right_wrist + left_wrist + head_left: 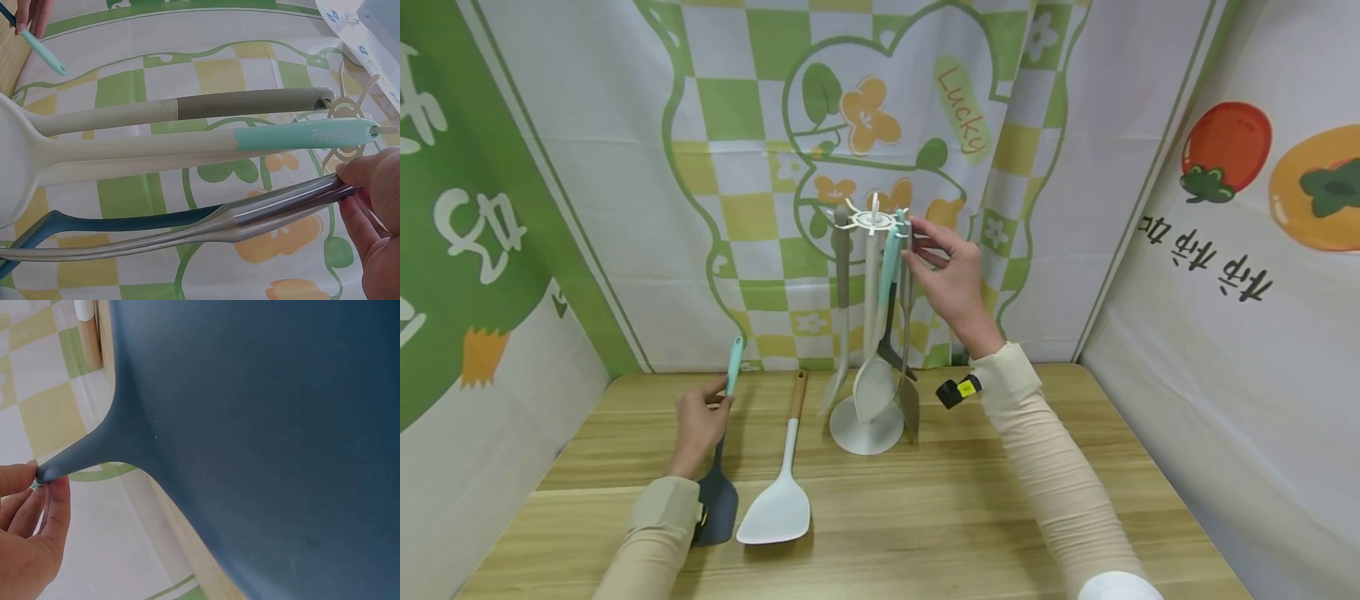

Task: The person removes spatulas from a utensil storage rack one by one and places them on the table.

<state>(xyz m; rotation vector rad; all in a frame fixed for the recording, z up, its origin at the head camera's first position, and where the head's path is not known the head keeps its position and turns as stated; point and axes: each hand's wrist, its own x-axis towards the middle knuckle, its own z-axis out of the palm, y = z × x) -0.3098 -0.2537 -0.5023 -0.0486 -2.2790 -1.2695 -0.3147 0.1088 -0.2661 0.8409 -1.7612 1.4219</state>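
Observation:
My left hand point(700, 421) pinches a dark blue spatula point(721, 504) by its handle, whose mint end sticks up past the fingers. Its broad blade fills much of the left wrist view; whether it touches the table I cannot tell. At the utensil stand point(867, 437), my right hand point(951, 275) pinches the top of a steel spatula's handle point(275, 209), close to the hooks. On the stand hang a pale spoon point(875, 392) with a mint handle, a grey-handled utensil point(841, 267) and a dark blue utensil point(137, 222), partly hidden behind the steel one.
A white spatula point(778, 510) with a wooden handle lies on the wooden table point(970, 517), between the left hand and the stand. Printed cloth point(730, 108) hangs behind the table, with more at both sides. A black and yellow strap piece point(958, 390) sits at the right wrist.

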